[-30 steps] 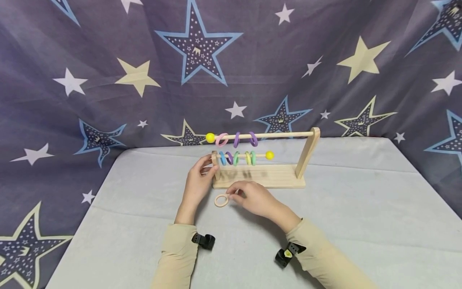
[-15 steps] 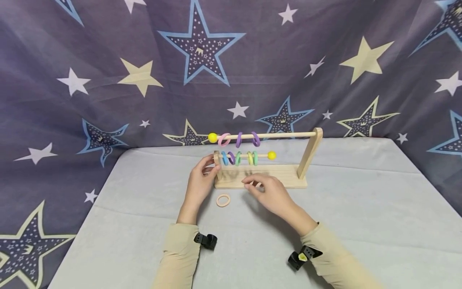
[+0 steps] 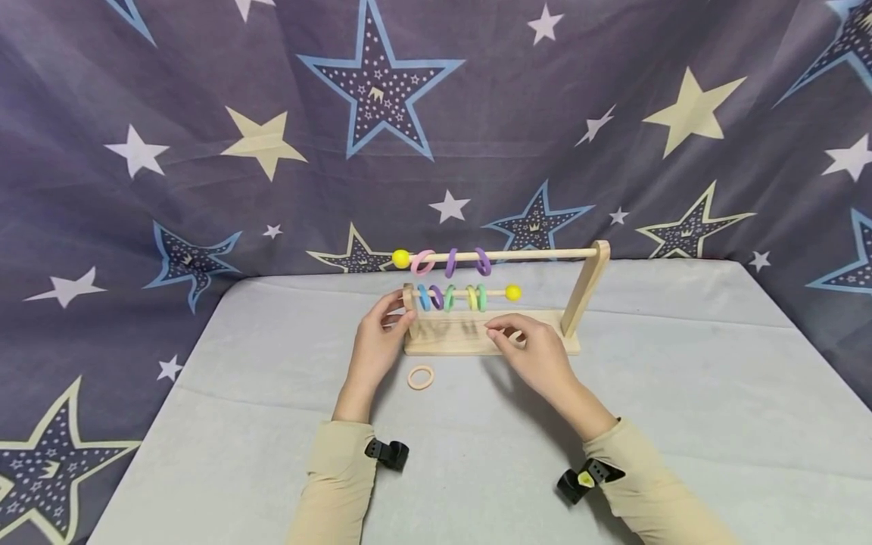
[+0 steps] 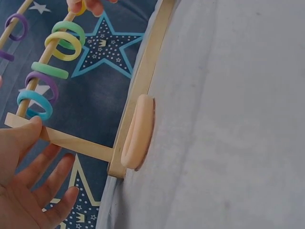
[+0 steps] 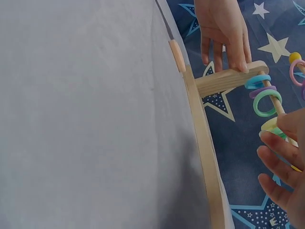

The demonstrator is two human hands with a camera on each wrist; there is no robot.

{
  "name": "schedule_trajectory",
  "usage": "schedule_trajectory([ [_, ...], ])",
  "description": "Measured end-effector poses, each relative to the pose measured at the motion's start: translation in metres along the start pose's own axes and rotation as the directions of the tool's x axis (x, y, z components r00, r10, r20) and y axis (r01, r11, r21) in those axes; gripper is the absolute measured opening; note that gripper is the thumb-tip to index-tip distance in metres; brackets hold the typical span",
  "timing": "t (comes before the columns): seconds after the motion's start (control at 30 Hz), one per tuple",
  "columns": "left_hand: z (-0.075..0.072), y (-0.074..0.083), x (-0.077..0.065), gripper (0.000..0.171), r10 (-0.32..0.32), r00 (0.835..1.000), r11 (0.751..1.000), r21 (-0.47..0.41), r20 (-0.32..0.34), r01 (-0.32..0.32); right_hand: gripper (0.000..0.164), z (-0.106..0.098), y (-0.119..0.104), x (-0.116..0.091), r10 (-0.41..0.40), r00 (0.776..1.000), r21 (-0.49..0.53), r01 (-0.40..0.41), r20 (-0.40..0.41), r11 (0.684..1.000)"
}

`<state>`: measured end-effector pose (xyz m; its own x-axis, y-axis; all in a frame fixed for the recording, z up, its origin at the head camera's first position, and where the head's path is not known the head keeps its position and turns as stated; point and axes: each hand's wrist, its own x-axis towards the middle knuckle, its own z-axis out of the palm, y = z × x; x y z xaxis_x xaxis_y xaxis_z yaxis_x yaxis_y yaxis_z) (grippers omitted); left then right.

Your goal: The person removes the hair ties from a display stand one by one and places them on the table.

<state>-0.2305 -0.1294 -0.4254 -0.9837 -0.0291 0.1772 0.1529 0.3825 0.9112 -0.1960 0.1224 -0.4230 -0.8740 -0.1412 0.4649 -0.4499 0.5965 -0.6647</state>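
Left hand [image 3: 378, 337] pinches the short upright [image 4: 80, 143]; right hand [image 3: 538, 357], grip narrow and, to my eye, bare, should work the lower rod [image 3: 460, 293] gently against that brace.

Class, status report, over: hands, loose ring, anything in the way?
Left hand pinching short post. Right hand empty, raised off table. Ring flat on table, in front of base. Nothing covering it.

1. Short post [image 3: 409, 300] obstructed by left hand [image 3: 375, 344].
2. Lower dowel [image 3: 496, 293] blocked at tip by yellow bead [image 3: 513, 292].
3. Baseboard [image 3: 453, 345] fronted near left end by wooden ring [image 3: 412, 371].
4. Passage left over tabletop [image 3: 688, 378], right of tall post [image 3: 584, 295].
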Motion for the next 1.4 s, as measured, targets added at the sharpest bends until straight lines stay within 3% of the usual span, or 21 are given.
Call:
schedule_trajectory([
  [0.57,0.003,0.002,-0.001,0.046,0.006,1.0,1.0,-0.001,0.01,-0.006,0.015,0.004,0.004,0.007,0.098,0.986,0.065,-0.09,-0.135,0.994],
  [1.4,0.0,0.0,-0.001,0.047,0.001,1.0,1.0,0.011,-0.007,-0.001,0.012,0.026,-0.001,0.018,0.174,0.974,0.132,-0.155,-0.144,0.979],
])
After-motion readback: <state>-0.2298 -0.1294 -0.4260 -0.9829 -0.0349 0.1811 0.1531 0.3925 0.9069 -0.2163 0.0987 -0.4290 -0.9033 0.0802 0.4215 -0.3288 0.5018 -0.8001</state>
